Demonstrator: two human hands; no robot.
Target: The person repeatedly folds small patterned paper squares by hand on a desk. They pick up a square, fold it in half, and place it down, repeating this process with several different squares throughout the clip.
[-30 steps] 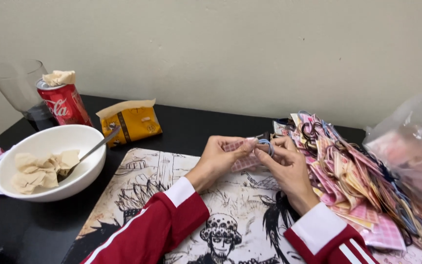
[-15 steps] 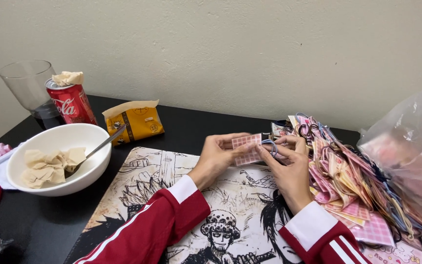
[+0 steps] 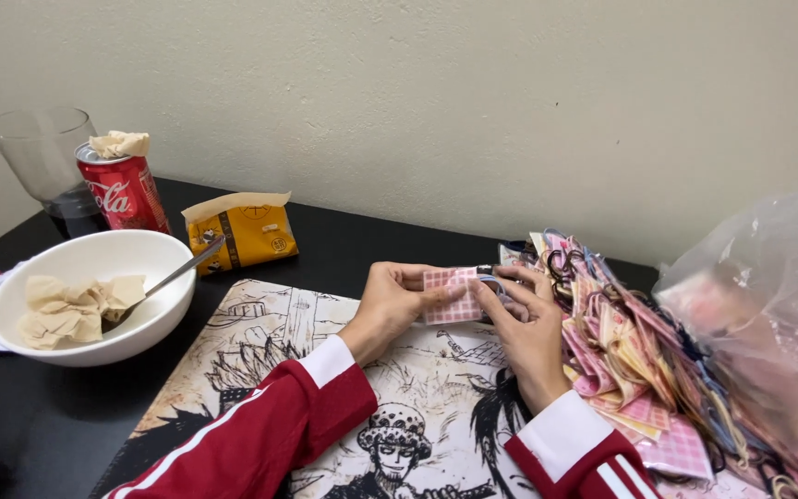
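My left hand and my right hand meet over a printed black-and-white mat. Together they pinch a small pink checked cloth piece, left fingers on its left edge, right fingers on its right edge. A dark elastic loop shows at the cloth's right side by my right fingers. Both sleeves are red with white cuffs. Just right of my right hand lies a large heap of similar folded pastel cloth pieces with loops.
A white bowl with crumpled tissue and a spoon sits at left. Behind it stand a red drink can, a clear glass and an orange packet. A clear plastic bag is at far right.
The pink checked cloth has come out flatter and more into view between my hands. My hands have shifted a little, and the view has panned slightly left.
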